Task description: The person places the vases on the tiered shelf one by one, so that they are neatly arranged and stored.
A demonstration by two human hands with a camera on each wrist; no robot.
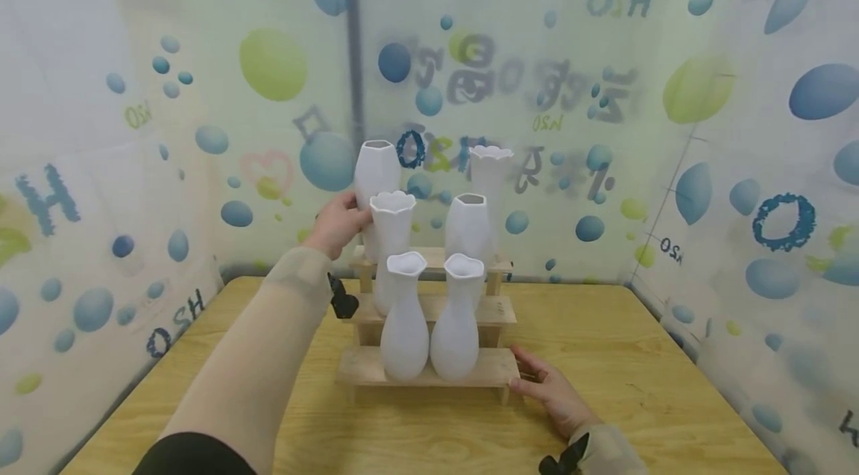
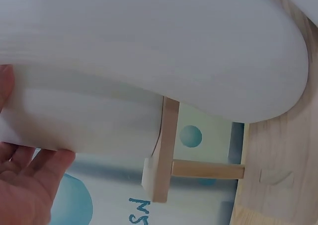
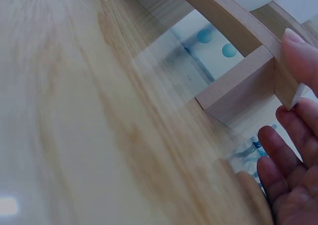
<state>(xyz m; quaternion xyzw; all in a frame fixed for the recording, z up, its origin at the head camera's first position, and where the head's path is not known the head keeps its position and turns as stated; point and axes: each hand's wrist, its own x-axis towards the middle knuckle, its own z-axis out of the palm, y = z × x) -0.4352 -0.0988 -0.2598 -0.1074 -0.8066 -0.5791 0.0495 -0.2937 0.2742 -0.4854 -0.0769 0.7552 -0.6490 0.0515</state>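
Note:
On a three-step wooden stand point(image 1: 496, 365) stand several white vases. My left hand point(image 1: 338, 225) holds the tall vase with an angular rim point(image 1: 376, 171) at the back left of the top step, and its fingers point(image 2: 57, 160) curl against the smooth side. In front of it is a scalloped-rim vase point(image 1: 393, 225) on the middle step, hiding its lower part. My right hand point(image 1: 553, 394) pinches the right end of the bottom step, thumb point(image 3: 298, 53) above and a fingertip at the underside. Two narrow-necked vases point(image 1: 405, 337) sit side by side on that step.
Another angular vase point(image 1: 467, 225) is on the stand's right side, with a scalloped vase point(image 1: 492, 171) behind it on the top step. The stand rests on a wooden table point(image 1: 604, 341). Patterned curtains point(image 1: 268, 124) enclose the table's back and sides.

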